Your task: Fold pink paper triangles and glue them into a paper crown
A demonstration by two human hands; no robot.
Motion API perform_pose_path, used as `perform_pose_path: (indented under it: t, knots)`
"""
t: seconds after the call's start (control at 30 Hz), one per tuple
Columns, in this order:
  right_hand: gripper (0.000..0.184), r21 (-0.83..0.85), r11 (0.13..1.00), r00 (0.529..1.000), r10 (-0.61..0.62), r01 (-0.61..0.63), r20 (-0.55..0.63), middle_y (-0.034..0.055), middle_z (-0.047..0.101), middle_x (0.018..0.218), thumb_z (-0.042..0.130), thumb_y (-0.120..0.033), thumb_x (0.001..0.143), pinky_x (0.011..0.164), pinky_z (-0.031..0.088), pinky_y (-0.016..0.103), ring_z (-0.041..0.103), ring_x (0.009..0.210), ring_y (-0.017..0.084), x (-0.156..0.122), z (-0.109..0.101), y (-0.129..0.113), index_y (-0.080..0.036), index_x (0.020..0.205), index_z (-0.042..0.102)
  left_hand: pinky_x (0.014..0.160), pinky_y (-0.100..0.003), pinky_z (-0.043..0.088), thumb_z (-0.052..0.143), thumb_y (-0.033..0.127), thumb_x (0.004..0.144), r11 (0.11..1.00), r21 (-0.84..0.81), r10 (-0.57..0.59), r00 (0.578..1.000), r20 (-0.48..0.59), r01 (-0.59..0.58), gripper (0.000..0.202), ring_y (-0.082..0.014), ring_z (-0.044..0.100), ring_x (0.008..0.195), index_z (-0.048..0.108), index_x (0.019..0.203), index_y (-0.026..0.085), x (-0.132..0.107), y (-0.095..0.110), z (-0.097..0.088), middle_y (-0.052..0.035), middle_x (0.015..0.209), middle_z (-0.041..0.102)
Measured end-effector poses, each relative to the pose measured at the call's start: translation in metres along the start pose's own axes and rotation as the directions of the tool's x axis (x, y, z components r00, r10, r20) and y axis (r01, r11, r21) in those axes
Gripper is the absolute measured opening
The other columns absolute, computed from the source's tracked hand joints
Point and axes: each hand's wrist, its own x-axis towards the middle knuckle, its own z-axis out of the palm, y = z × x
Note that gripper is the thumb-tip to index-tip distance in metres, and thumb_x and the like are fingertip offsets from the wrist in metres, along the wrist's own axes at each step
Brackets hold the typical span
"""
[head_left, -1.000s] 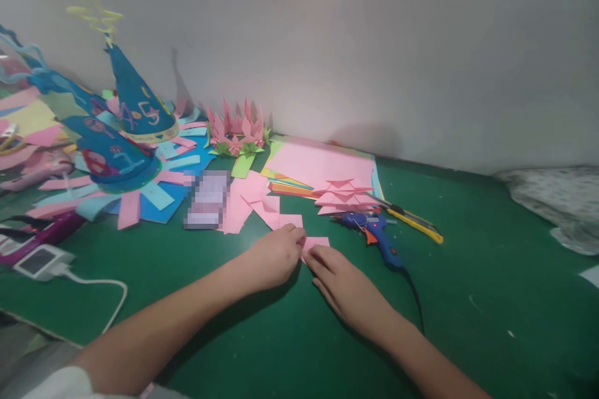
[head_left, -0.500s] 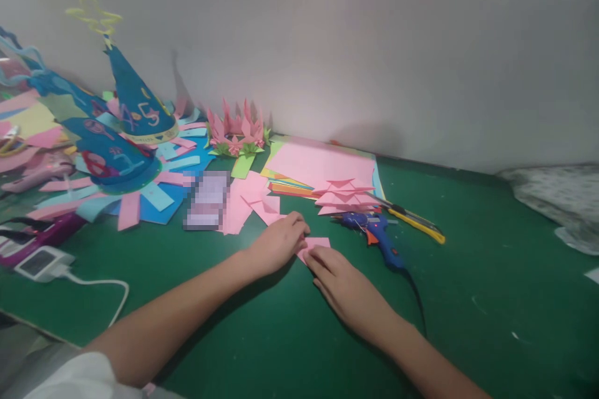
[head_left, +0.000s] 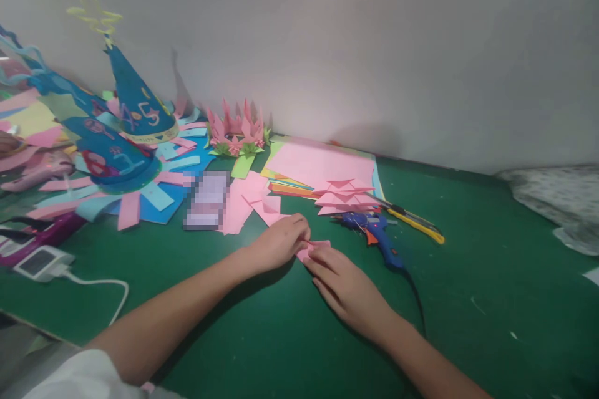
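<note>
Two-handed: pinches paper (head_left: 323,244), set between both, with left hand (head_left: 283,241); touches it with right hand (head_left: 345,280) (grip unclear); hides long axis.

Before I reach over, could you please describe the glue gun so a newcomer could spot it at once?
On the green table, look just past the right hand. The glue gun is blue with an orange trigger, unlike the yellow knife beside it.

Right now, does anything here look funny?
I see no spill. The blue glue gun lies on its side, close to pink folded papers; that looks a bit odd, since it might be hot.
</note>
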Motion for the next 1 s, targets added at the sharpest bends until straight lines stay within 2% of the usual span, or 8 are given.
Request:
perform_pose_path:
  t: [0.1,0.27,0.47,0.63,0.77,1.0]
  knots:
    - [0.037,-0.019,1.000,1.000,-0.012,0.012,-0.007,0.0134,0.059,0.113,0.042,-0.013,0.088,0.095,0.047,0.042,0.051,0.113,0.023,0.001,0.000,0.000,-0.015,0.124,0.052,0.064,-0.023,0.038,0.052,0.009,0.082,1.000,0.004,0.005,1.000,0.022,-0.005,0.008,-0.0125,0.049,0.071,0.053,0.077,0.015,0.001,0.002,-0.003,0.0000,0.075,0.053]
    - [0.033,-0.076,0.996,0.999,-0.039,0.039,0.005,0.0127,0.062,0.110,0.043,-0.015,0.089,0.092,0.049,0.042,0.054,0.105,0.023,0.002,-0.002,-0.002,-0.014,0.119,0.056,0.067,-0.023,0.040,0.053,0.009,0.082,0.999,0.039,-0.006,1.000,0.022,0.005,0.012,-0.0130,0.052,0.074,0.059,0.091,0.014,0.002,0.001,-0.002,-0.0025,0.081,0.056]
    - [0.031,-0.131,0.991,0.999,-0.039,0.038,-0.001,0.0127,0.064,0.107,0.045,-0.016,0.088,0.084,0.052,0.041,0.057,0.096,0.023,0.000,-0.001,-0.003,-0.014,0.116,0.059,0.072,-0.027,0.042,0.049,0.012,0.087,0.951,0.303,0.063,0.998,0.014,-0.065,0.012,-0.0181,0.050,0.084,0.061,0.088,0.014,-0.004,0.005,0.009,-0.0060,0.085,0.055]
    - [0.034,-0.100,0.993,0.998,-0.057,0.060,0.031,0.0123,0.060,0.117,0.044,-0.017,0.089,0.094,0.048,0.040,0.053,0.110,0.022,0.000,0.001,-0.003,-0.016,0.121,0.055,0.077,-0.031,0.043,0.044,0.011,0.090,0.880,0.475,-0.012,0.999,0.031,-0.004,0.014,-0.0207,0.047,0.090,0.058,0.089,0.012,-0.003,0.010,0.002,-0.0090,0.096,0.053]
    - [0.036,-0.083,0.993,0.994,-0.073,0.079,0.079,0.0130,0.055,0.126,0.041,-0.018,0.090,0.099,0.045,0.040,0.047,0.122,0.022,0.000,0.001,-0.003,-0.015,0.125,0.053,0.079,-0.035,0.043,0.039,0.009,0.091,0.848,0.528,-0.045,0.999,0.003,0.037,0.019,-0.0224,0.045,0.090,0.057,0.093,0.011,0.000,0.000,-0.008,-0.0102,0.097,0.052]
    - [0.037,-0.082,0.992,0.989,-0.080,0.091,0.126,0.0128,0.053,0.131,0.040,-0.017,0.090,0.098,0.045,0.041,0.046,0.124,0.022,0.003,-0.002,-0.005,-0.017,0.126,0.051,0.079,-0.034,0.043,0.038,0.009,0.091,0.844,0.536,0.005,1.000,-0.022,0.008,0.019,-0.0226,0.043,0.092,0.056,0.095,0.013,0.002,-0.020,-0.011,-0.0099,0.099,0.050]
